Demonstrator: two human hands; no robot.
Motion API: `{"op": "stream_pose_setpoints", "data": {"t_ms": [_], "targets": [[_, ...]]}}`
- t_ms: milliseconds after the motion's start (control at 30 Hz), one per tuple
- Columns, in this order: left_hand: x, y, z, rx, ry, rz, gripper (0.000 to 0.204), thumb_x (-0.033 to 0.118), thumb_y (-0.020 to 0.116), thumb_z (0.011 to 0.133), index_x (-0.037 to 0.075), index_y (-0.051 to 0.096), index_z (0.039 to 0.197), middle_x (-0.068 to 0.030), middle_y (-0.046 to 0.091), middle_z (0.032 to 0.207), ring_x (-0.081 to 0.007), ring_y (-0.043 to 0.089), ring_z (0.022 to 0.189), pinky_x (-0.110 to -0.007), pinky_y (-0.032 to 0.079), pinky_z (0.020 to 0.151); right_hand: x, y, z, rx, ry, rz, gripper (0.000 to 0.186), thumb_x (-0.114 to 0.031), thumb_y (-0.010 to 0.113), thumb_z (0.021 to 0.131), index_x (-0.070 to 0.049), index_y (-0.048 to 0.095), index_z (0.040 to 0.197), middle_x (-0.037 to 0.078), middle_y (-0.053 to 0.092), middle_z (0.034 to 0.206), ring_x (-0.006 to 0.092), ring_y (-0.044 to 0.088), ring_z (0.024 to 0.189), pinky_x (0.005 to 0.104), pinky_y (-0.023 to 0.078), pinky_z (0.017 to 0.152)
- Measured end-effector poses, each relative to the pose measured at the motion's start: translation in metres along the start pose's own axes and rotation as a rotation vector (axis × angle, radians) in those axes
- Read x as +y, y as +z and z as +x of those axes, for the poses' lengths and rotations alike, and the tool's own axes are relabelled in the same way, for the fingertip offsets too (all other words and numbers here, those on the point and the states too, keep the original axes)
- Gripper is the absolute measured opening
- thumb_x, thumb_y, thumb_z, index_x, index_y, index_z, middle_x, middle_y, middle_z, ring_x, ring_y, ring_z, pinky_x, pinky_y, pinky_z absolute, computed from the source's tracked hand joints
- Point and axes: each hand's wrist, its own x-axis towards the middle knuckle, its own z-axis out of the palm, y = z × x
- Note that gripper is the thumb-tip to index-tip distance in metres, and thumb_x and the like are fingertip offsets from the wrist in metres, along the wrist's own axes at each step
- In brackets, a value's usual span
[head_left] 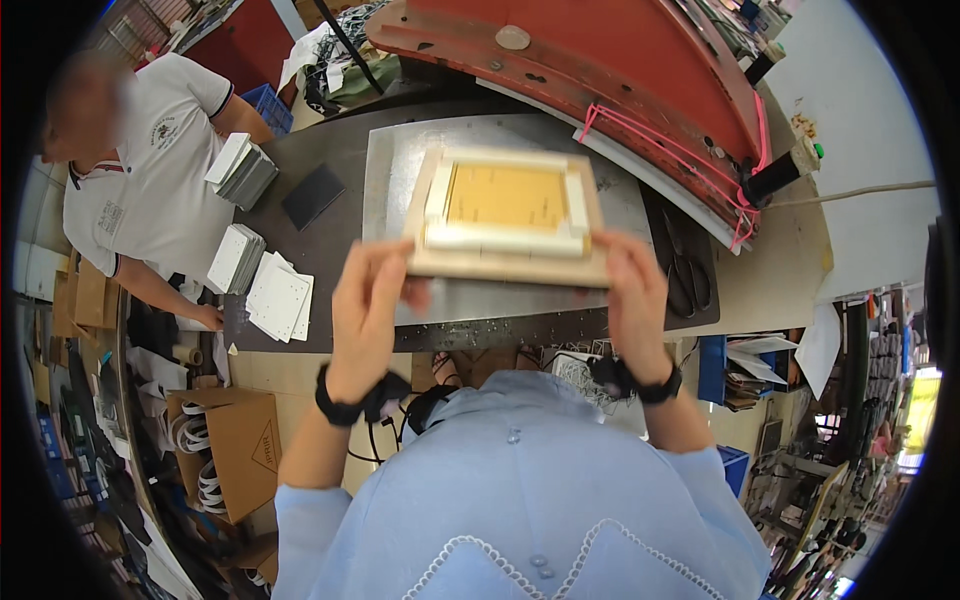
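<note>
A light wooden board [510, 268], slightly blurred, is held between my hands above the grey metal plate [400, 150]. On it lies a yellow panel [508, 195] bordered by cream strips [505, 242]. My left hand [370, 305] grips the board's left near corner, fingers bent round the edge. My right hand [632, 300] grips the right near corner in the same way. Whether the board touches the plate, I cannot tell. To the left are white card stacks [235, 258], loose white cards [278, 300] and a dark rectangular piece [312, 195].
A red machine [600, 60] with pink cord spans the back right. Scissors [690, 282] and a black spool [775, 175] sit right. A person in a white shirt [150, 170] stands left of the dark worktable [350, 140]. A cardboard box [240, 450] is lower left.
</note>
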Motion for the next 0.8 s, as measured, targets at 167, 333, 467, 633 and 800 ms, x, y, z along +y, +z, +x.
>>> {"op": "stream_pose_setpoints", "data": {"t_ms": [167,333,467,633,800], "targets": [[-0.026,-0.012,-0.079,-0.066,-0.442,-0.238,0.023,0.006,0.054,0.097,0.003,0.036,0.111,-0.0172,0.065,0.09,-0.0156,0.064,0.071,-0.027,0.054,0.063,0.037,-0.014,-0.07,-0.155,0.414,0.162,0.04,-0.007,0.048,0.098,-0.001,0.038,0.137,0.011,0.058,0.117,0.0123,0.055,0.1,0.0262,0.045,0.089],[-0.03,-0.021,-0.105,-0.065,-0.459,-0.231,0.024,0.004,0.055,0.095,0.003,0.036,0.109,-0.019,0.065,0.094,-0.018,0.066,0.072,-0.028,0.056,0.065,0.041,-0.015,-0.094,-0.206,0.243,-0.028,0.029,-0.005,0.051,0.097,-0.002,0.039,0.124,0.006,0.055,0.106,0.0091,0.052,0.095,0.024,0.044,0.083],[-0.043,-0.023,-0.115,-0.071,-0.597,-0.253,0.021,0.004,0.055,0.095,0.004,0.036,0.105,-0.0195,0.065,0.092,-0.0185,0.066,0.073,-0.029,0.056,0.066,0.043,-0.01,-0.091,-0.153,0.473,0.012,0.016,-0.006,0.053,0.097,-0.004,0.042,0.109,0.002,0.05,0.095,0.0058,0.048,0.087,0.0219,0.042,0.077],[-0.037,-0.023,-0.124,-0.02,-0.547,-0.255,0.018,0.006,0.054,0.095,0.005,0.038,0.102,-0.017,0.066,0.086,-0.0195,0.065,0.071,-0.03,0.055,0.065,0.038,-0.011,-0.099,-0.212,0.477,-0.058,0.016,-0.009,0.055,0.096,-0.004,0.043,0.106,0.001,0.05,0.094,0.0049,0.047,0.084,0.0205,0.041,0.074],[-0.045,-0.018,-0.131,-0.009,-0.553,-0.274,0.019,0.005,0.054,0.096,0.005,0.035,0.101,-0.0178,0.065,0.089,-0.0184,0.066,0.074,-0.029,0.056,0.067,0.039,-0.016,-0.103,-0.251,0.485,-0.121,0.016,-0.009,0.055,0.096,-0.004,0.043,0.104,0.001,0.049,0.093,0.0052,0.047,0.082,0.0209,0.042,0.072]]}}
